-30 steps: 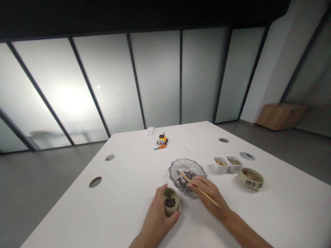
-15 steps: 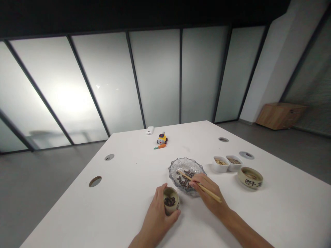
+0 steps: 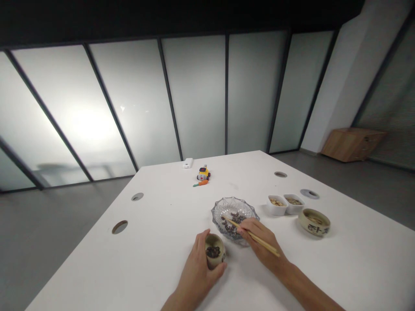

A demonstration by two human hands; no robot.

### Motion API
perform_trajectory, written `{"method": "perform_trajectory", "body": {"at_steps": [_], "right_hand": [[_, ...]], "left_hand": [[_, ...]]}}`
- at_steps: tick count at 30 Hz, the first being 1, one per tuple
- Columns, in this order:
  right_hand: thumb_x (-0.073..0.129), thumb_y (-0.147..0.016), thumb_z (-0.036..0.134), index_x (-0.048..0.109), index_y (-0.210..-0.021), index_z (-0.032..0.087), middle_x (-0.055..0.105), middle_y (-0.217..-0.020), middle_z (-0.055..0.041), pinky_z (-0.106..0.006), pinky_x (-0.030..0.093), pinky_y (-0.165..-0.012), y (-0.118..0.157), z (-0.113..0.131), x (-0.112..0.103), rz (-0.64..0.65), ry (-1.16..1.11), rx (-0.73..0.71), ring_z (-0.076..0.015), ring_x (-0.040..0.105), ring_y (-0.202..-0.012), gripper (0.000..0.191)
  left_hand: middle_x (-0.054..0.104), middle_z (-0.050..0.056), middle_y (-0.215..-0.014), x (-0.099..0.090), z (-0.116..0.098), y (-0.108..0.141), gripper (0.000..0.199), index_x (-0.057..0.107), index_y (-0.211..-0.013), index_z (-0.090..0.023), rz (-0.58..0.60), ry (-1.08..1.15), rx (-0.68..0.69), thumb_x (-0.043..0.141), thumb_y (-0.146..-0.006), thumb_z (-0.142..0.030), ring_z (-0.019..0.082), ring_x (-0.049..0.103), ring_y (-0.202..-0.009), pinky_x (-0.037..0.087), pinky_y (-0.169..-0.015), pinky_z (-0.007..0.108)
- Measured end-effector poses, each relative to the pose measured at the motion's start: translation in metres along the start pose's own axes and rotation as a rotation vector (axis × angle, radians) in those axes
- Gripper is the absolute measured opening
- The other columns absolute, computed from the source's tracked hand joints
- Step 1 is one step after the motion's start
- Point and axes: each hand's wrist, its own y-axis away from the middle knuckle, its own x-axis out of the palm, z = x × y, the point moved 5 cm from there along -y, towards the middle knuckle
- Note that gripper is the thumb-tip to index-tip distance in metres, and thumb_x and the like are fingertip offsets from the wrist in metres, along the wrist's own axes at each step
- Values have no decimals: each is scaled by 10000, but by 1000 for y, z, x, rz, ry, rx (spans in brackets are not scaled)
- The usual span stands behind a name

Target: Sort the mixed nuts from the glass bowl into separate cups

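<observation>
My left hand (image 3: 201,263) is wrapped round a small beige ceramic cup (image 3: 219,263) standing on the white table. Dark brown beans (image 3: 213,252) lie inside this cup. Between the fingers of my right hand (image 3: 261,239) is a pair of wooden chopsticks (image 3: 266,246). Their tips reach into a clear glass bowl (image 3: 216,206) with a scalloped rim, among many dark beans (image 3: 238,217) spread over its bottom. Whether the tips pinch a bean is too small to tell. Part of the bowl's near right side is hidden by my right hand.
To the right stand two white dishes (image 3: 277,210) with pale pieces inside and a beige ceramic bowl (image 3: 314,224) with dark lettering. Farther back are a yellow toy vehicle (image 3: 203,173), a toy carrot (image 3: 202,183) and a white box-like object (image 3: 188,163). Round holes (image 3: 119,226) pierce the table (image 3: 155,242).
The chopstick tips have shifted very slightly within the glass bowl. My left hand and the cup stay in place.
</observation>
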Motion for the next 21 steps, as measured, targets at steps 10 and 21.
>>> {"method": "perform_trajectory", "body": {"at_steps": [10, 21], "right_hand": [[514, -1058, 380, 657, -869, 238, 699, -834, -28, -279, 572, -737, 0, 3, 0, 10, 21, 29, -174, 677, -798, 277], [561, -1036, 299, 694, -908, 239, 701, -860, -34, -262, 580, -731, -1, 5, -1, 12, -29, 23, -172, 692, -802, 194]], "left_hand": [[568, 153, -1418, -1, -1, -1, 775, 432, -1453, -187, -8, -2, -4, 724, -735, -214, 316, 558, -1330, 400, -1192, 481], [555, 155, -1430, -1, -1, 0, 772, 432, -1453, -187, -4, -6, 0, 722, -738, -217, 316, 551, -1339, 398, -1192, 482]]}}
